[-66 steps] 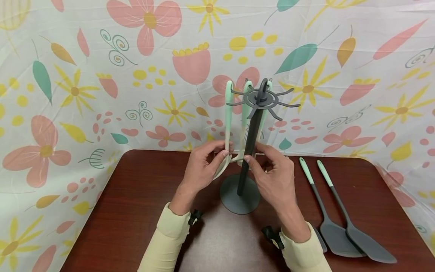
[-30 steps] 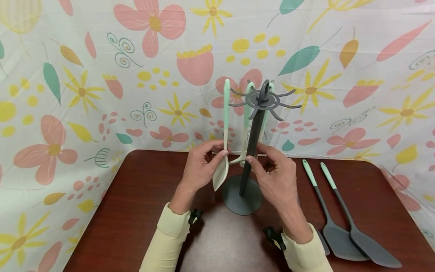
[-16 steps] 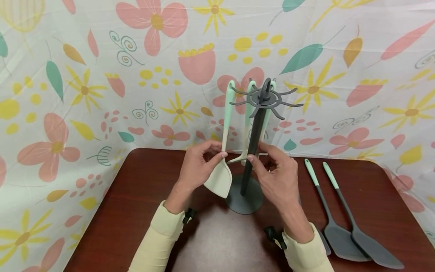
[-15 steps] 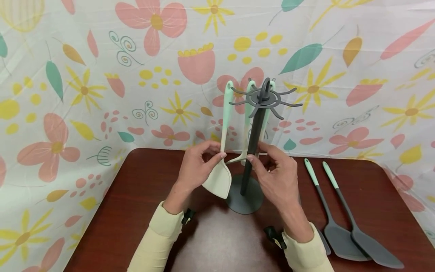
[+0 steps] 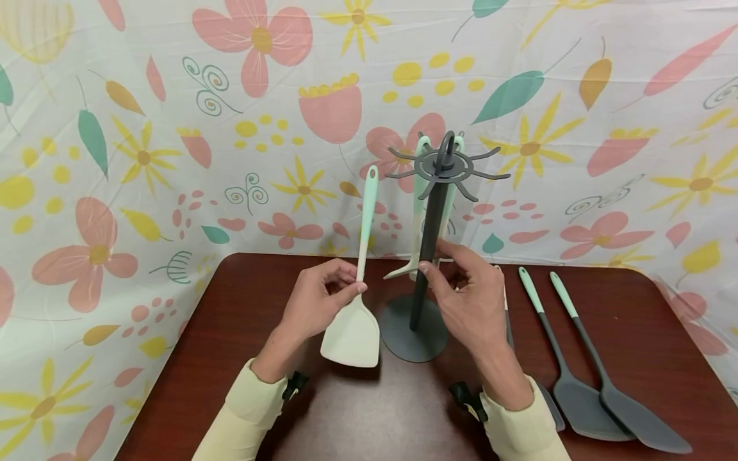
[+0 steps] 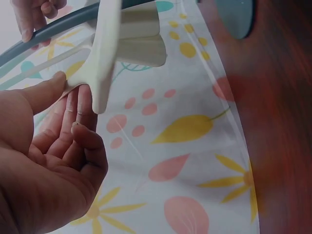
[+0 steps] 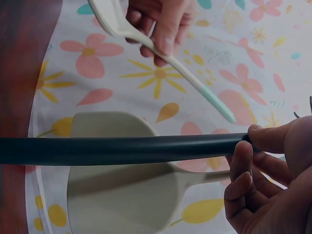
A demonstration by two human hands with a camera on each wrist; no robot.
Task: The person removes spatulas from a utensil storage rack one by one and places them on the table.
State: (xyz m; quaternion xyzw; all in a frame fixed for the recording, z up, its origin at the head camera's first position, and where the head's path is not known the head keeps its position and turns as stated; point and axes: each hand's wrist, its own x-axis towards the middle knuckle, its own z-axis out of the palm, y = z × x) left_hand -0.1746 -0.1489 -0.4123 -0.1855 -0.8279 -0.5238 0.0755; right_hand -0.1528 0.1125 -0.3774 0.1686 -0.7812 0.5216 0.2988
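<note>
My left hand (image 5: 314,301) pinches a cream turner (image 5: 350,336) with a mint-green handle by the lower shaft. Its flat blade points down and its free handle end stands left of a dark grey utensil stand (image 5: 431,234). The stand's upright post is gripped between thumb and fingers of my right hand (image 5: 468,298). Two more mint-handled utensils hang from the back hooks, one a cream utensil (image 5: 416,218), the other partly behind the post. In the right wrist view broad cream blades (image 7: 122,195) show behind the post.
At the right of the brown table (image 5: 225,358) lie grey turners (image 5: 588,410) with mint handles, two overlapping and another partly hidden by my right forearm. The stand's round base (image 5: 398,330) rests on the table. A flowered cloth (image 5: 173,160) hangs behind.
The cream turner's handle has come off its hook. My left hand has carried it left and down, and its blade has turned to face the camera. My right hand stays on the post.
</note>
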